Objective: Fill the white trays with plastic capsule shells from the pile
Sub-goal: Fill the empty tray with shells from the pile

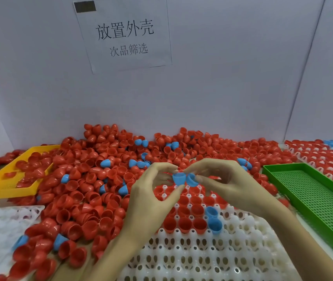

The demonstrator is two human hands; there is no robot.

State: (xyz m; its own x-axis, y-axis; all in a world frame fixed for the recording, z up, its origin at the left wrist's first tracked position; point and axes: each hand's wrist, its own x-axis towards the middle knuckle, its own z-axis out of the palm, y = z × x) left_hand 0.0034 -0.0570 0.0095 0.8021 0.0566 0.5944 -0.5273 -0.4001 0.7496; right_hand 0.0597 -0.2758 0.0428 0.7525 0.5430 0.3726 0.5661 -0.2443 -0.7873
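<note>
A big pile of red and blue capsule shells (104,175) covers the table behind and left of the white tray (212,258). The tray's far rows hold red shells (184,224), and two blue shells (214,221) sit at the right end of those rows. Above the tray, my left hand (151,191) pinches one blue shell (178,178) between thumb and fingers. My right hand (220,181) pinches a second blue shell (191,179) right beside it; the two shells touch.
A yellow tray (5,191) with red shells lies at the left, a green mesh tray (311,199) at the right. Another filled white tray (323,157) is at far right, and a further white tray (1,226) at lower left. A paper sign (124,34) hangs on the wall.
</note>
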